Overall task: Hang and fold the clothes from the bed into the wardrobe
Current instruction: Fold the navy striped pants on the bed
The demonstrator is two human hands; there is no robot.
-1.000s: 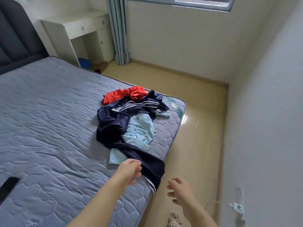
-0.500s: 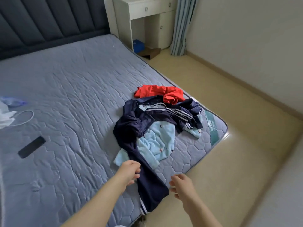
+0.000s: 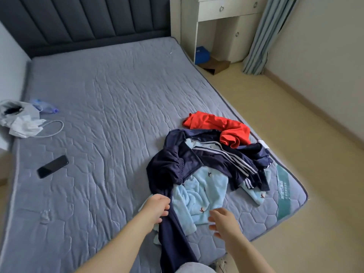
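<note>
Navy trousers [image 3: 174, 243], seemingly in left hand [image 3: 156, 208] grip

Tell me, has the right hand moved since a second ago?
Yes. The right hand came in from the floor side, across the mattress edge, over the light blue garment.

left grip [image 3: 156, 208] now clutching navy trousers [image 3: 173, 243]

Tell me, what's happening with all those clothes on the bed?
A person is reaching into a heap of clothes on the bed. The left hand grips the navy trousers, while the right hand hovers open over the light blue top. The red garment lies untouched behind. Nothing is folded yet.
</note>
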